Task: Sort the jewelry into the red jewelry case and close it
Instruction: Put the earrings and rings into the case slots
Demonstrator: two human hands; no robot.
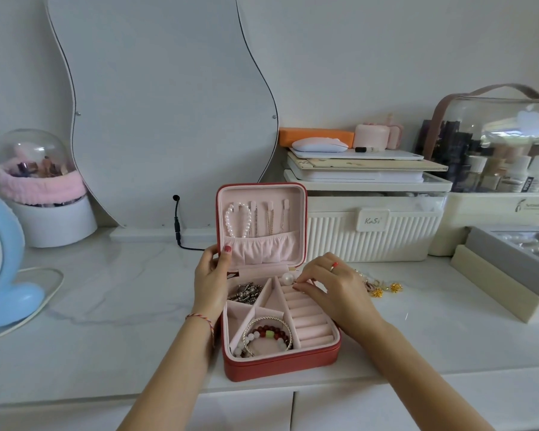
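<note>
Red case [280,365] stood open, part-filled; your right hand [333,287] pinched a pearl earring [288,278] over the ring rolls, your left hand [212,275] gripped the lid [262,189], and gold pieces [386,289] waited right.

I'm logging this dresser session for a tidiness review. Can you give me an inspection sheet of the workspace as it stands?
Surface: white marble-look countertop, bare in front.
Job's things: red jewelry case open, lid upright; beaded bracelets in near compartment; silver chain in far-left one; pearl strand hung in lid; gold earrings outside, to the right.
Clutter: white ribbed storage box, clear cosmetics bag, grey tray of pearls.
Grippers: left hand holds lid edge; right hand pinches a pearl earring over ring rolls.
Cables: black cord behind case.
Surroundings: wavy mirror, blue fan.
</note>
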